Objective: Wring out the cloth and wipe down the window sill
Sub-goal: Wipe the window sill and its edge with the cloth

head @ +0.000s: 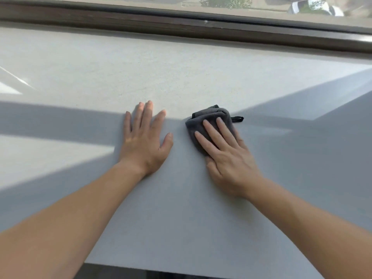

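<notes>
A folded dark grey cloth with a small black loop lies on the wide white window sill, right of centre. My right hand presses flat on top of the cloth, fingers spread over it, thumb tucked at its near edge. My left hand rests palm down on the bare sill just left of the cloth, fingers apart, holding nothing. A small gap separates the two hands.
A dark brown window frame runs along the far edge of the sill, with glass above it showing a street and a parked car. Shadow bands cross the sill. The sill's near edge lies at the bottom.
</notes>
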Action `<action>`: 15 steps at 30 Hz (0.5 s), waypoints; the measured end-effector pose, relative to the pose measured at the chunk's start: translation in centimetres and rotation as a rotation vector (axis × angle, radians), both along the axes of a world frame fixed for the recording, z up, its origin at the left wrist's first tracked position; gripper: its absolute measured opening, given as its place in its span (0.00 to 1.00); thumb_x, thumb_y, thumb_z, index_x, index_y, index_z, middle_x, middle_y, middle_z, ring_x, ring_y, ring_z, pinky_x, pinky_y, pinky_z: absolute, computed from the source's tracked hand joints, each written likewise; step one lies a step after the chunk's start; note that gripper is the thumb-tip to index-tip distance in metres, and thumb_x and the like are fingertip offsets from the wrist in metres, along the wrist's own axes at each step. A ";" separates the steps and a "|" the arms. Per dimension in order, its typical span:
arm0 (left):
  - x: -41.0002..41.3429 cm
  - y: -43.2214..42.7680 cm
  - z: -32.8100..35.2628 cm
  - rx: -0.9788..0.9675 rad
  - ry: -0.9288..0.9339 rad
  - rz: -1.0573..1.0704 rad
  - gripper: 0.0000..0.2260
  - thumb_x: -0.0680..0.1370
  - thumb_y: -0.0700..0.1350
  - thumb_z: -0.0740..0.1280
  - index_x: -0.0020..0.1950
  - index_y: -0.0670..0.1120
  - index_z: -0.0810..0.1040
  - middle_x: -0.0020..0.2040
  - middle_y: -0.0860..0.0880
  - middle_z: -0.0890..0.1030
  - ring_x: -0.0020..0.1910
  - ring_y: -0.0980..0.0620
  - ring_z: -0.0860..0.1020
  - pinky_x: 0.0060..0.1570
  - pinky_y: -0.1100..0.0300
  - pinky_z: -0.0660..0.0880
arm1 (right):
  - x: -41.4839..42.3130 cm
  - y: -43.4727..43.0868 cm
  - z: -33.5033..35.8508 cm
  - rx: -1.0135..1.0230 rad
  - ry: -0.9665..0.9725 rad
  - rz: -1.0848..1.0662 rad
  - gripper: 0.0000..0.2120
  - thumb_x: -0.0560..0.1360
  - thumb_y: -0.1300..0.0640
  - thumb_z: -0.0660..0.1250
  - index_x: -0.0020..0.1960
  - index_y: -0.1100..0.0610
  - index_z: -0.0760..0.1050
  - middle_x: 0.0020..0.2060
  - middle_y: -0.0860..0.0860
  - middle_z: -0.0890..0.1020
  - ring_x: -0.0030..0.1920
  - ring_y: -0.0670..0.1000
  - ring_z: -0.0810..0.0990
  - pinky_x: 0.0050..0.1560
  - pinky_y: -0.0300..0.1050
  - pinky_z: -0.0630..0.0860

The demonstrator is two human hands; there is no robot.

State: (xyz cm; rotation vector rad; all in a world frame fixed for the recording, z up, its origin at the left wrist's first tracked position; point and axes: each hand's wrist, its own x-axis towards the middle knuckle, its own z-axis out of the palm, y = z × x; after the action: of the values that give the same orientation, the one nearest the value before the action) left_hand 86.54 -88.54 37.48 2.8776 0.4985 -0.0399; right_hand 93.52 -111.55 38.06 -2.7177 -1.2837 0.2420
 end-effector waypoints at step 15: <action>-9.1 -3.2 2.5 -0.217 -0.052 -0.102 0.30 0.75 0.55 0.52 0.76 0.45 0.64 0.81 0.42 0.54 0.80 0.46 0.47 0.76 0.48 0.36 | -5.6 -3.3 0.5 -0.038 -0.012 -0.104 0.30 0.77 0.48 0.50 0.80 0.46 0.59 0.81 0.49 0.57 0.81 0.53 0.48 0.80 0.57 0.46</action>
State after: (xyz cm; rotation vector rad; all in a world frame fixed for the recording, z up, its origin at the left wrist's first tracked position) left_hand 77.39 -91.73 39.97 2.6808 0.3165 -0.0334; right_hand 87.88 -114.83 38.54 -2.8117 -1.1484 0.2418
